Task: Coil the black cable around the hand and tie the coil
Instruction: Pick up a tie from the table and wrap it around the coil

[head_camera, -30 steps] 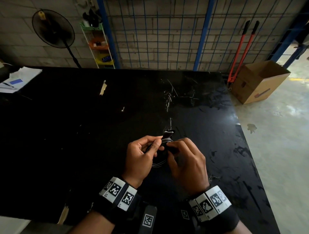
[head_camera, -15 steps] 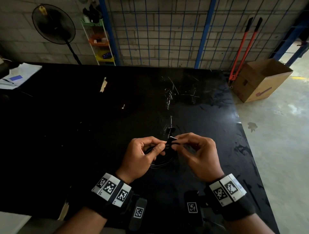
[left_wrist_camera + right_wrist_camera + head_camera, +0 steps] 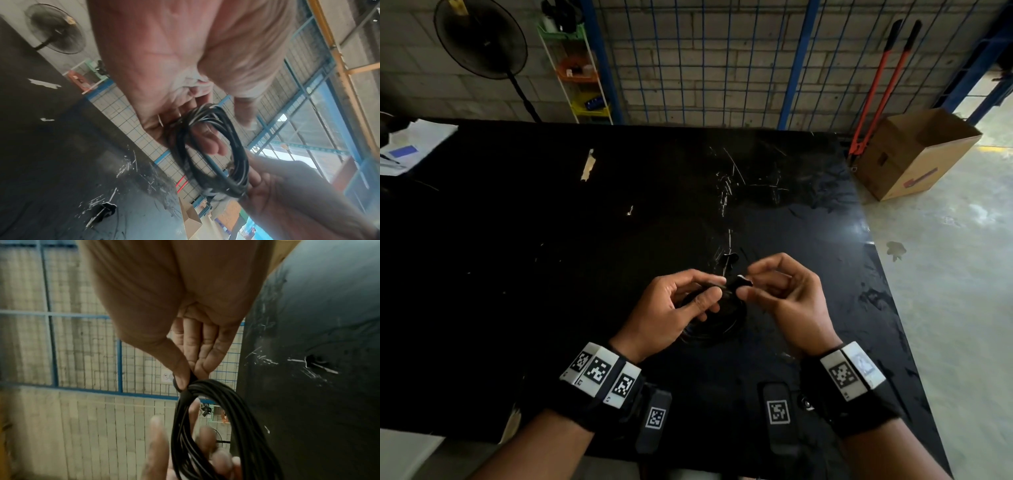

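The coiled black cable (image 3: pixel 717 317) hangs above the near-right part of the black table (image 3: pixel 551 257), its top pinched between the curled fingers of the left hand (image 3: pixel 671 308) and thumb and forefinger of the right hand (image 3: pixel 787 298), a small black clip (image 3: pixel 729 258) lying just beyond.

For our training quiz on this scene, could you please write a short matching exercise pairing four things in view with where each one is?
Things:
1. cable coil
2. cardboard box
3. fan
4. papers

Places:
A. on the table's far left corner
B. on the floor right of the table
C. held between the left hand and the right hand
D. standing behind the table, at the wall

Pairs: 1-C, 2-B, 3-D, 4-A
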Tool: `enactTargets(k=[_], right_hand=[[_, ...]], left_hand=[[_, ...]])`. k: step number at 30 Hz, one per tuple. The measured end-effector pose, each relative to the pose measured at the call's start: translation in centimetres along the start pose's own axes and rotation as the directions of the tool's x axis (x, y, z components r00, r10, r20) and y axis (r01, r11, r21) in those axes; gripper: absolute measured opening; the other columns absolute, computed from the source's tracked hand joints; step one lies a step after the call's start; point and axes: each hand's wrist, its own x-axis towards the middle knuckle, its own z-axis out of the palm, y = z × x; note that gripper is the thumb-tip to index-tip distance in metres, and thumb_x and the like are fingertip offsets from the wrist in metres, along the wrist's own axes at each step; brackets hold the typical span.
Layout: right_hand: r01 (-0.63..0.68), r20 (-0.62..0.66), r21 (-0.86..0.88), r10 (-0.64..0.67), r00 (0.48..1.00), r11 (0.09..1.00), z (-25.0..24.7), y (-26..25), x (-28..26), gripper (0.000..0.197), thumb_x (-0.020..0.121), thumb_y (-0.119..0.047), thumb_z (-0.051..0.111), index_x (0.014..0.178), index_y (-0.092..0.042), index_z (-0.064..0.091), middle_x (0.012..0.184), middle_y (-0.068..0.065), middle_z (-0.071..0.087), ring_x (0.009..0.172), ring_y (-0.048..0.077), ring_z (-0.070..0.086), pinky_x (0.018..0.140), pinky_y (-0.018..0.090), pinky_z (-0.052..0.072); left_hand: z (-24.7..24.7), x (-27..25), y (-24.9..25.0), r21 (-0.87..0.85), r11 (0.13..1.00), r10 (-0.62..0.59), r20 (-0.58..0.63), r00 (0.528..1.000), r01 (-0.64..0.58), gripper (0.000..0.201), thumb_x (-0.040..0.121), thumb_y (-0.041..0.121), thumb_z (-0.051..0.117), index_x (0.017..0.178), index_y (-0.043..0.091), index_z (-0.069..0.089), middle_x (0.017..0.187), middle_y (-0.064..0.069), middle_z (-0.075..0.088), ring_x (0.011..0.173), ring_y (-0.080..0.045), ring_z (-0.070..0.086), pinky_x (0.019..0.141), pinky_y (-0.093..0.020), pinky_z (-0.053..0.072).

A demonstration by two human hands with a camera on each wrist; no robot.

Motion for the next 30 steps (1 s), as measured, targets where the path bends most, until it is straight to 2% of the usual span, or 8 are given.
enactTargets(k=[3, 6, 8, 14, 18, 22, 27, 30], right_hand=[[-0.062, -0.129, 0.168, 0.085, 0.988, 0.984, -0.1, 0.0, 0.5, 0.029, 0.075, 0.013, 0.08, 0.09, -0.009, 0.068, 0.08, 0.012, 0.075, 0.069, 0.019, 0.073, 0.07, 0.028, 0.062], [-0.103, -0.166, 0.427, 0.19, 0.968, 0.899, 0.2, 0.5, 0.5, 0.026, 0.079, 0.014, 0.073, 0.092, -0.008, 0.067, 0.075, 0.009, 0.07, 0.063, 0.015, 0.072, 0.063, 0.024, 0.06], [-0.113, -0.167, 0.551, 0.242, 0.956, 0.827, 0.5, 1.1, 0.4, 0.025, 0.079, 0.012, 0.071, 0.094, -0.008, 0.067, 0.079, 0.009, 0.067, 0.066, 0.013, 0.073, 0.064, 0.021, 0.06], [-0.158, -0.151, 0.687, 0.353, 0.923, 0.709, 2.3, 2.8, -0.2, 0.024, 0.08, 0.008, 0.066, 0.096, -0.01, 0.067, 0.083, 0.007, 0.068, 0.071, 0.009, 0.075, 0.072, 0.02, 0.061], [-0.182, -0.14, 0.444, 0.269, 0.953, 0.877, 2.4, 4.0, -0.9, 0.025, 0.082, 0.011, 0.071, 0.097, -0.01, 0.069, 0.076, 0.003, 0.074, 0.076, 0.017, 0.075, 0.075, 0.025, 0.06], [-0.056, -0.122, 0.084, 0.066, 0.99, 0.995, 1.5, 4.1, -1.1, 0.03, 0.082, 0.0, 0.08, 0.107, -0.011, 0.068, 0.099, 0.009, 0.08, 0.095, 0.021, 0.077, 0.08, 0.025, 0.059], [0.205, 0.087, -0.196, -0.192, 0.978, 0.959, 0.4, 1.8, -0.3, 0.044, 0.086, -0.005, 0.08, 0.125, -0.013, 0.064, 0.12, 0.007, 0.074, 0.112, 0.023, 0.072, 0.096, 0.039, 0.058], [0.314, 0.278, -0.324, -0.228, 0.933, 0.892, 0.5, 1.0, 0.1, 0.058, 0.085, -0.01, 0.083, 0.137, -0.022, 0.061, 0.129, -0.004, 0.069, 0.112, 0.02, 0.071, 0.096, 0.038, 0.057]], left_hand=[[-0.7, -0.2, -0.4, -0.082, 0.996, -0.039, -0.017, 0.999, 0.038, 0.047, 0.084, 0.022, 0.08, 0.129, 0.02, 0.067, 0.102, -0.009, 0.077, 0.101, -0.016, 0.075, 0.092, -0.029, 0.058], [-1.1, -0.5, -0.8, -0.222, 0.97, -0.106, -0.008, 0.994, 0.101, 0.059, 0.078, 0.014, 0.082, 0.134, 0.015, 0.061, 0.117, -0.017, 0.075, 0.117, -0.021, 0.072, 0.095, -0.028, 0.057], [-0.8, -0.6, -1.0, -0.268, 0.955, -0.135, -0.007, 0.991, 0.128, 0.053, 0.082, 0.013, 0.08, 0.132, 0.012, 0.062, 0.122, -0.013, 0.076, 0.122, -0.017, 0.07, 0.093, -0.025, 0.056], [0.2, -0.2, -1.4, -0.594, 0.799, -0.189, -0.097, 0.977, 0.096, 0.02, 0.096, 0.024, 0.066, 0.112, 0.013, 0.072, 0.119, -0.014, 0.078, 0.122, -0.024, 0.07, 0.105, -0.039, 0.047], [-0.3, 0.2, -0.5, -0.614, 0.789, -0.158, -0.164, 0.974, 0.025, 0.029, 0.092, 0.024, 0.061, 0.115, 0.009, 0.071, 0.088, -0.005, 0.075, 0.099, -0.022, 0.076, 0.091, -0.032, 0.057], [-1.2, 0.4, -0.5, -0.439, 0.897, -0.122, -0.125, 0.985, 0.055, 0.028, 0.097, 0.021, 0.061, 0.118, 0.008, 0.072, 0.076, -0.002, 0.067, 0.079, -0.015, 0.07, 0.094, -0.038, 0.057], [-1.8, 0.3, -1.4, -0.211, 0.971, -0.114, -0.015, 0.993, 0.109, 0.024, 0.103, 0.012, 0.057, 0.119, 0.004, 0.073, 0.075, -0.001, 0.063, 0.069, -0.01, 0.062, 0.084, -0.033, 0.056], [-1.8, 0.2, -1.7, -0.116, 0.986, -0.115, 0.064, 0.991, 0.122, 0.022, 0.103, 0.01, 0.057, 0.115, -0.001, 0.072, 0.076, -0.005, 0.062, 0.066, -0.009, 0.058, 0.076, -0.029, 0.053]])
